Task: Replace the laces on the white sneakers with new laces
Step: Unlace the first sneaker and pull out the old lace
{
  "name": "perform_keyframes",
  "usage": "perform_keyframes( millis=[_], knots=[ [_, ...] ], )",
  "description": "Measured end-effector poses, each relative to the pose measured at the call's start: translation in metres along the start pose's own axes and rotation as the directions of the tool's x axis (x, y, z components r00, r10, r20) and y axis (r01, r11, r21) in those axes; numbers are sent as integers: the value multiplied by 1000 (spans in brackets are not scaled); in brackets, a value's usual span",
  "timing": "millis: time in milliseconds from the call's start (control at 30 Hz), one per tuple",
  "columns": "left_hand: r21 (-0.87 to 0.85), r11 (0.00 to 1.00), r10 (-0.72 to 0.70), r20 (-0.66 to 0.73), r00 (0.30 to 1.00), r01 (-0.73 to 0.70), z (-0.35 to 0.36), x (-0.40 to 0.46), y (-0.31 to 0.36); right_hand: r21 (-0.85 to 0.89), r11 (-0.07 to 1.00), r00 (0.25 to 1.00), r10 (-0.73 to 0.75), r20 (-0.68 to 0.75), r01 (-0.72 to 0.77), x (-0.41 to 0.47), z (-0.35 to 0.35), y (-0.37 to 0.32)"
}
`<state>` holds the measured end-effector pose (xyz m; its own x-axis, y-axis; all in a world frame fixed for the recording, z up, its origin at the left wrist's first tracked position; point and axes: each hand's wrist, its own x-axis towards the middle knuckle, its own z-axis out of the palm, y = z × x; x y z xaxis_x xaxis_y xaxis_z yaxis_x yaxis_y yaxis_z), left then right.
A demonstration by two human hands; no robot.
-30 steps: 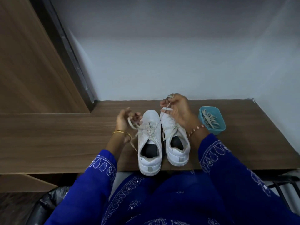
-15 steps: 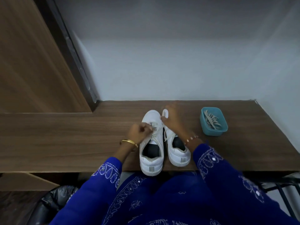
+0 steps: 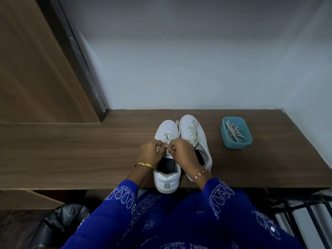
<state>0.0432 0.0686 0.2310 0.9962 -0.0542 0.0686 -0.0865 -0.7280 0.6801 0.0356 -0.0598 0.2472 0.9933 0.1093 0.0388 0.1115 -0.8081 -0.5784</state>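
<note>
Two white sneakers stand side by side on the wooden desk (image 3: 71,155), toes pointing away from me. Over the tongue of the left sneaker (image 3: 167,184), my left hand (image 3: 150,153) and my right hand (image 3: 181,151) meet, each pinching its cream lace (image 3: 168,138) between curled fingers. The right sneaker (image 3: 194,133) lies partly behind my right wrist, its loosened lace (image 3: 193,132) spread across the top. A blue tub (image 3: 236,133) to the right holds a bundle of cream laces (image 3: 233,131).
A grey wall rises behind the desk and a wooden panel (image 3: 36,69) stands at the left. Below the desk's front edge are a black bag (image 3: 59,220) at left and a dark metal rack (image 3: 305,212) at right.
My right hand left the right sneaker and came over to the left sneaker. Both hands now meet over its lace near the tongue. The right sneaker's lace lies loose.
</note>
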Motion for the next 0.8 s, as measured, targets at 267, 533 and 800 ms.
perform_keyframes(
  millis=[267,533,800],
  knots=[
    [-42,999,-5,95,995,9,0,2,-1,202,973,990,123,-68,-107,1,1,12],
    [-88,996,39,175,984,-24,5,6,-3,259,961,995,99,10,-98,1,6,13],
    [-558,743,-262,266,928,370,-9,11,0,549,745,921,360,148,-379,10,4,6]
  ],
)
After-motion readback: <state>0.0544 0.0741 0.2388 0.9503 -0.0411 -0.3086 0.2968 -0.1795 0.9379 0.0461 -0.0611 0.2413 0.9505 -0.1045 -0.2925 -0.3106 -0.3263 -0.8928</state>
